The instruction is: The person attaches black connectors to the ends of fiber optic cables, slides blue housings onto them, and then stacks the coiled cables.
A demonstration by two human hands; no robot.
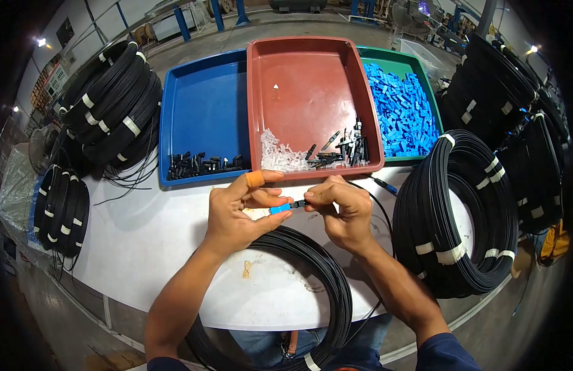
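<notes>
My left hand (237,213), with orange tape around one finger, pinches a small blue connector housing (278,210) between thumb and fingertips. Facing it, my right hand (345,210) grips a black connector piece (297,204), whose front end meets the blue housing. Below both hands lies a coil of black cable (341,284), hanging over the table's near edge toward my lap. Just past my right hand, a cable end with a dark and blue connector (384,185) rests on the white table (138,247).
A blue tray (206,111) holds black parts, a red tray (305,80) clear caps and dark connectors, and a green tray (425,93) many blue housings. Black cable coils stand at the left (113,105) and right (447,216). A fan (413,18) is behind.
</notes>
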